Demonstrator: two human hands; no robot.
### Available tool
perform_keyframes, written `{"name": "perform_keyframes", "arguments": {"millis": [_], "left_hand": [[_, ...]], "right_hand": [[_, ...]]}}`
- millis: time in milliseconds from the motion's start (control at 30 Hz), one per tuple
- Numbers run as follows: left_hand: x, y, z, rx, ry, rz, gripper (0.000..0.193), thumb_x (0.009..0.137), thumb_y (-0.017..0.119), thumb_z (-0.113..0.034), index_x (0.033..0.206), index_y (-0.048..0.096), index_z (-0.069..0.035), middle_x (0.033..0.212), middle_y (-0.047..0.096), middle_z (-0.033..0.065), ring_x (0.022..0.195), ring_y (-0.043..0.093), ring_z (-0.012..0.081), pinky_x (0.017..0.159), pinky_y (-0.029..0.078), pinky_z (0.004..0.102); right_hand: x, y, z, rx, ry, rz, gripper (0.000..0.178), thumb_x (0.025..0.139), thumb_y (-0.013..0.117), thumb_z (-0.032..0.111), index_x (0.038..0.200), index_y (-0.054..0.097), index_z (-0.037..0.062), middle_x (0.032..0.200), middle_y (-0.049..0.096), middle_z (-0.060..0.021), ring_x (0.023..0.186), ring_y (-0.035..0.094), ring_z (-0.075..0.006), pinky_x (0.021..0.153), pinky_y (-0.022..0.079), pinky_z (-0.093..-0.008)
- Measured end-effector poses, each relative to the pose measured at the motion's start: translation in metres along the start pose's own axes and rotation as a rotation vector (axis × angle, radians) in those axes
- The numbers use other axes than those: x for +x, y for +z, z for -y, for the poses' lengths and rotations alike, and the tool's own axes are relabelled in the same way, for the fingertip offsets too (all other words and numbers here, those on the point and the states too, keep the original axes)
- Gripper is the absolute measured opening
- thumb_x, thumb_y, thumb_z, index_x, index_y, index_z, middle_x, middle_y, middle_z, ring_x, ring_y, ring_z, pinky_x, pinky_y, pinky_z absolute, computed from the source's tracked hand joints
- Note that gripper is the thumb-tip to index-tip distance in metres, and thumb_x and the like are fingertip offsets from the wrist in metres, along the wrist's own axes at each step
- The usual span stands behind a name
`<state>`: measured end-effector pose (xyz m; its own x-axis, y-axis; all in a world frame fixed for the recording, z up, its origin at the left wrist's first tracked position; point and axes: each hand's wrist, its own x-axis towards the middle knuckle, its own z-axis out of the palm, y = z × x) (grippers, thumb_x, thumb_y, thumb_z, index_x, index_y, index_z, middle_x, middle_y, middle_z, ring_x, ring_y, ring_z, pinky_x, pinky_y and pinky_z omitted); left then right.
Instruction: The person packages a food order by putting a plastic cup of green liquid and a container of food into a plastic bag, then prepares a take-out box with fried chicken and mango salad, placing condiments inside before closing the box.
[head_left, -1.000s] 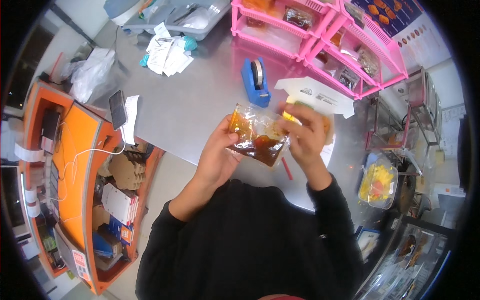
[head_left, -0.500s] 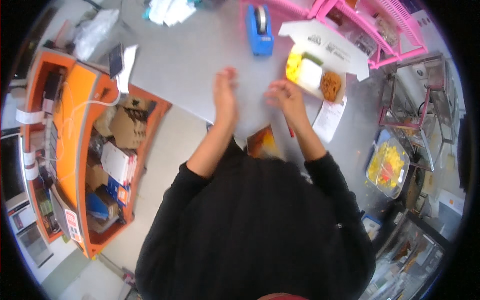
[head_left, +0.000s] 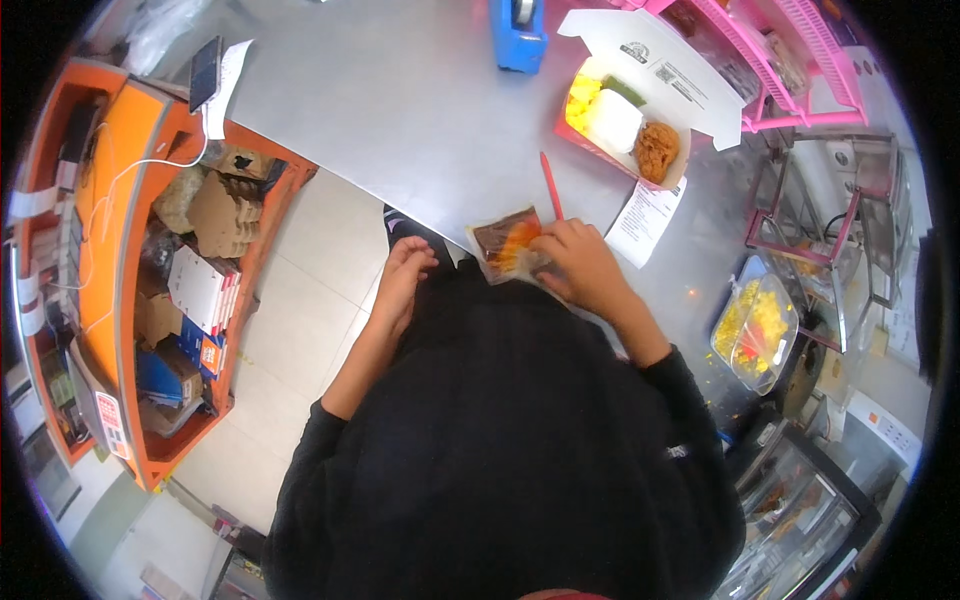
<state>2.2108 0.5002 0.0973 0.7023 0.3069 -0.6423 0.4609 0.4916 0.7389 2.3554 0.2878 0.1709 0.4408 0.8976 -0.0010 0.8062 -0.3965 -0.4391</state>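
My right hand (head_left: 582, 262) has its fingers bent over the right edge of a clear, flat packet (head_left: 508, 240) with dark brown and orange contents, at the near edge of the steel table. My left hand (head_left: 406, 272) hangs just off that edge, fingers loosely curled and apart, with nothing visible in it. Just beyond my right hand lies a red pen-like stick (head_left: 551, 187). Farther back stands an open cardboard meal box (head_left: 575, 133) holding white rice (head_left: 612, 122), yellow food (head_left: 582, 98), a green piece and brown fried chicken (head_left: 657, 150).
A printed slip (head_left: 648, 222) lies by the box. Behind are a blue tape dispenser (head_left: 518, 40) and pink baskets (head_left: 800, 60). To the right sits a plastic tub of yellow food (head_left: 755, 330). An orange shelf unit (head_left: 150, 200) and a phone (head_left: 205, 75) are at left.
Both hands have come back toward me. My right hand has reached the packet; my left has dropped to the table edge. The view has shifted, and the red stick now shows fully.
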Motion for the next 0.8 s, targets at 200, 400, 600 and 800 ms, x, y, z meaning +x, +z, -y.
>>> {"name": "perform_keyframes", "arguments": {"millis": [200,400,600,800], "left_hand": [[-0.016,0.017,-0.018,0.706,0.696,-0.178,0.027,0.061,0.056,0.000,0.087,0.049,-0.004,0.088,0.050,0.0083,0.086,0.049,0.0217,0.076,0.038,0.0329],[-0.019,0.042,-0.057,1.022,1.059,0.025,0.038,0.060,0.063,-0.008,0.096,0.051,-0.007,0.103,0.049,0.0103,0.100,0.044,0.0283,0.084,0.033,0.0373],[-0.012,0.052,-0.130,0.415,0.683,0.375,0.029,0.074,0.055,-0.010,0.101,0.047,-0.002,0.092,0.054,0.0039,0.093,0.049,0.0134,0.085,0.034,0.0288],[-0.043,0.063,-0.166,-0.172,0.555,0.541,0.035,0.075,0.056,-0.008,0.106,0.044,-0.002,0.095,0.055,0.0065,0.088,0.052,0.0140,0.081,0.037,0.0287]], "right_hand": [[-0.003,0.030,-0.014,-0.154,-0.222,-0.162,0.021,0.065,0.063,0.015,0.084,0.054,0.0100,0.088,0.051,-0.0031,0.083,0.049,-0.0196,0.069,0.038,-0.0312],[0.030,0.004,-0.018,-0.143,-0.266,-0.329,0.014,0.070,0.059,0.018,0.081,0.057,0.0095,0.073,0.053,-0.0020,0.075,0.050,-0.0171,0.065,0.038,-0.0298],[0.079,-0.093,0.008,0.802,0.040,-0.069,0.012,0.082,0.055,0.016,0.085,0.058,0.0048,0.077,0.059,-0.0004,0.066,0.053,-0.0067,0.057,0.043,-0.0204],[0.085,-0.127,0.018,1.121,-0.017,-0.134,0.018,0.084,0.053,0.022,0.090,0.057,0.0057,0.077,0.060,0.0002,0.063,0.053,-0.0033,0.048,0.043,-0.0175]]}}
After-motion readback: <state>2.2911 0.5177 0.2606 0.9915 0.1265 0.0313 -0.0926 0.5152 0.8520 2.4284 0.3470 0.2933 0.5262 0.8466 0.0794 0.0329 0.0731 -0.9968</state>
